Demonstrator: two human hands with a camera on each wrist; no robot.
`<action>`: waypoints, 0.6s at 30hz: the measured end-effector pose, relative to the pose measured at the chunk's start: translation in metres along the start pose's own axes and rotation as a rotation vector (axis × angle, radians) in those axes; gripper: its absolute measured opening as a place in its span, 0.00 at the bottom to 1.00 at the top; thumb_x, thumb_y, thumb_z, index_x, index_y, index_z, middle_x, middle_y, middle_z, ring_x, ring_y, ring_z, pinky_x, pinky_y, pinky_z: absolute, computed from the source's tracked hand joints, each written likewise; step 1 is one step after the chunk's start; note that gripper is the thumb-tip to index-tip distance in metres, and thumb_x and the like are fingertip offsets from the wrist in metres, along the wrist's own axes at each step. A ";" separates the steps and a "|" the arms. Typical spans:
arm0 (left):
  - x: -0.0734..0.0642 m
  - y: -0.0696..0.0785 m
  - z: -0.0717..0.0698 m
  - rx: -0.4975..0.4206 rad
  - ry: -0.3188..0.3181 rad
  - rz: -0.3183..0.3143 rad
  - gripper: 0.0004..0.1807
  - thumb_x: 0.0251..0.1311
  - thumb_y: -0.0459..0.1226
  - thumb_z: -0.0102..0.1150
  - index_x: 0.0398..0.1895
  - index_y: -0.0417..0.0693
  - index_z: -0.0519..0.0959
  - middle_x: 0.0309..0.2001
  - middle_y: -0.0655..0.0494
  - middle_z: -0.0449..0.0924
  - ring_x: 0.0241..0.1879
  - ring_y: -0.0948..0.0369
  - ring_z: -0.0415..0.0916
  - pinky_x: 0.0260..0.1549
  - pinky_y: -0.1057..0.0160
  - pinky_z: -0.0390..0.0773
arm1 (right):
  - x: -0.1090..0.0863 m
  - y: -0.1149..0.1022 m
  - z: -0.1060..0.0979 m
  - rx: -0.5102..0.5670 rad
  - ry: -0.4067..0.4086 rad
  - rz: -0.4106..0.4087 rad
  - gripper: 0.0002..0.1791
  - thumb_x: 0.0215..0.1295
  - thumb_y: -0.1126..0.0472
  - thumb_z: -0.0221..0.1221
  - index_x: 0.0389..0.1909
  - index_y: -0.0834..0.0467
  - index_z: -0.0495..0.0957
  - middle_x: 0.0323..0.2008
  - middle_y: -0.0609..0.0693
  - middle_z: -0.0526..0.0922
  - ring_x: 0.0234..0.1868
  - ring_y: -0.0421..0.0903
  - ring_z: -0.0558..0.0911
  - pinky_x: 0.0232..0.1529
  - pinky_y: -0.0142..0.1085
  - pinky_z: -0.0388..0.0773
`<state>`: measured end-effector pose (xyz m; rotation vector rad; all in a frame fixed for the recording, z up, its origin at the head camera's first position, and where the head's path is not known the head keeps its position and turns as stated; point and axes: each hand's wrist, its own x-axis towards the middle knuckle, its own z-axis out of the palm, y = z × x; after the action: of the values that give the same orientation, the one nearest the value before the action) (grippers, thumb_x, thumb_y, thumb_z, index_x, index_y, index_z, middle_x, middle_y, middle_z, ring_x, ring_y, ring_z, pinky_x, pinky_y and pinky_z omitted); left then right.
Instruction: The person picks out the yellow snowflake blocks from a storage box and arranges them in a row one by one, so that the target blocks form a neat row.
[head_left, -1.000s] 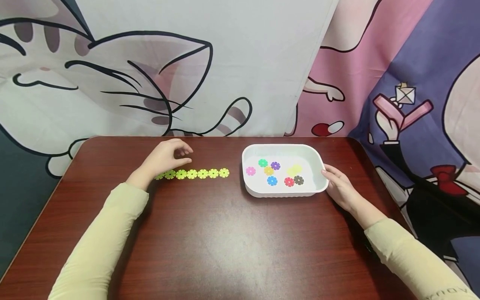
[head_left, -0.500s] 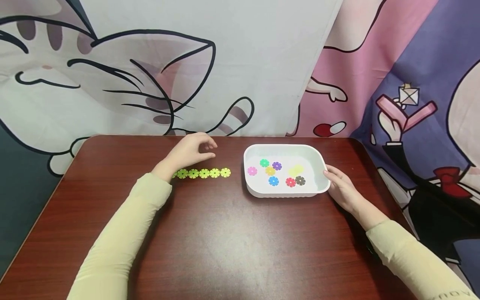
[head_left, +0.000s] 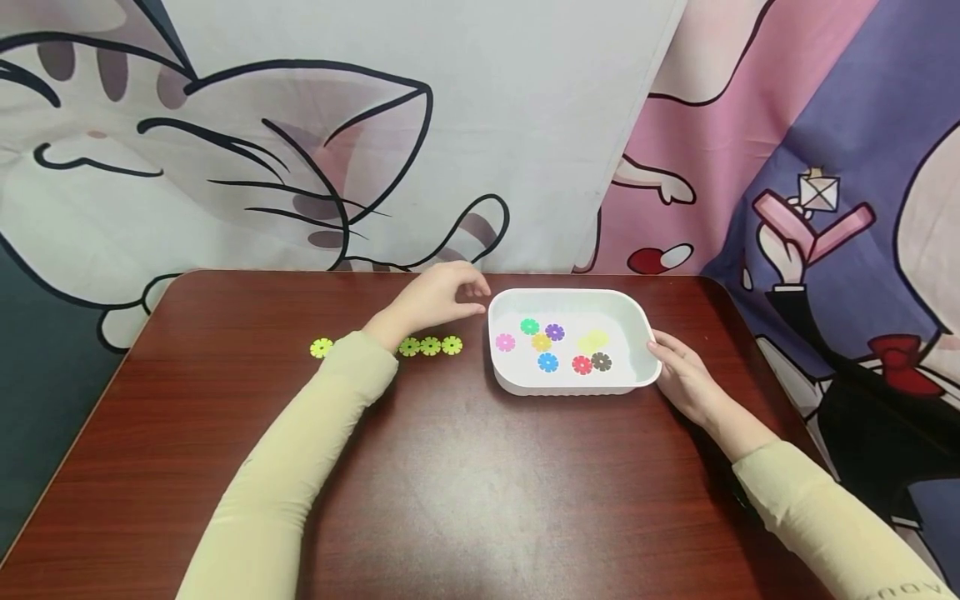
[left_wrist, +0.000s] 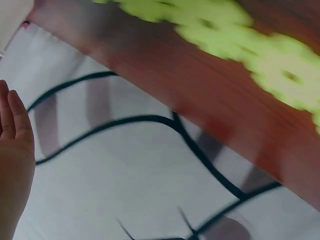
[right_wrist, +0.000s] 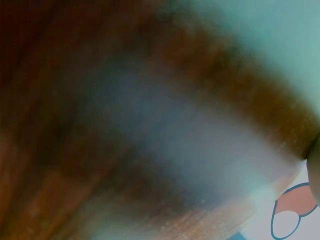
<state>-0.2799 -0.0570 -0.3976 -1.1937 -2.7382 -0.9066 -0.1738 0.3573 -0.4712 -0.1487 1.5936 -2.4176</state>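
My left hand [head_left: 438, 298] hangs over the back of the table, fingers loosely bent with nothing visible between them, just left of a white plastic tray [head_left: 573, 389]. Under that wrist runs a row of yellow-green flower-shaped discs [head_left: 430, 346], partly hidden by the sleeve; the left wrist view shows these discs [left_wrist: 287, 75] large and blurred. My right hand [head_left: 686, 379] holds the tray's right rim. Inside the tray lie flower discs: pink [head_left: 505, 342], green [head_left: 529, 327], purple [head_left: 554, 332], orange [head_left: 541, 342], blue [head_left: 548, 362], red [head_left: 582, 365], dark grey [head_left: 602, 362] and pale yellow [head_left: 592, 341].
A dark red-brown wooden table [head_left: 480, 483] carries everything. Right behind its back edge hangs a cartoon-printed cloth [head_left: 525, 150]. The right wrist view is mostly blurred.
My left hand has moved right along the disc row to beside the tray, uncovering the leftmost disc while the sleeve covers middle ones. The right hand and tray stay put.
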 end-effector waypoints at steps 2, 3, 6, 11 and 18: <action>0.009 0.007 0.004 -0.003 -0.010 0.017 0.12 0.53 0.41 0.66 0.41 0.50 0.81 0.38 0.60 0.79 0.39 0.64 0.74 0.43 0.66 0.74 | 0.000 0.000 0.000 -0.004 0.005 0.002 0.16 0.73 0.70 0.40 0.57 0.63 0.67 0.51 0.51 0.78 0.52 0.41 0.77 0.52 0.30 0.75; 0.013 0.011 0.006 -0.005 -0.015 0.023 0.12 0.54 0.41 0.66 0.41 0.51 0.81 0.38 0.60 0.79 0.38 0.64 0.74 0.42 0.66 0.74 | 0.000 0.000 0.000 -0.003 0.007 0.003 0.16 0.73 0.70 0.40 0.57 0.63 0.67 0.51 0.51 0.78 0.52 0.41 0.77 0.52 0.30 0.75; 0.025 0.023 0.013 -0.003 -0.033 0.042 0.10 0.55 0.42 0.65 0.40 0.53 0.81 0.39 0.60 0.79 0.37 0.64 0.73 0.41 0.67 0.73 | -0.001 -0.001 0.000 -0.007 0.011 0.008 0.16 0.73 0.69 0.40 0.57 0.62 0.67 0.51 0.51 0.78 0.52 0.40 0.77 0.52 0.30 0.75; 0.043 0.042 0.025 -0.023 -0.083 0.068 0.11 0.55 0.41 0.65 0.41 0.50 0.81 0.39 0.59 0.79 0.40 0.63 0.73 0.42 0.68 0.73 | -0.002 -0.001 0.001 0.002 0.019 0.010 0.16 0.73 0.70 0.40 0.56 0.61 0.68 0.51 0.50 0.78 0.52 0.40 0.78 0.52 0.29 0.75; 0.063 0.061 0.044 0.006 -0.186 0.053 0.12 0.56 0.43 0.64 0.43 0.53 0.81 0.41 0.61 0.78 0.42 0.64 0.73 0.44 0.71 0.72 | -0.001 -0.002 0.002 0.001 0.032 0.016 0.15 0.73 0.69 0.40 0.55 0.60 0.70 0.51 0.50 0.78 0.52 0.40 0.77 0.52 0.29 0.75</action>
<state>-0.2743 0.0406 -0.3889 -1.4104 -2.8309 -0.8195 -0.1724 0.3569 -0.4688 -0.0977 1.6002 -2.4205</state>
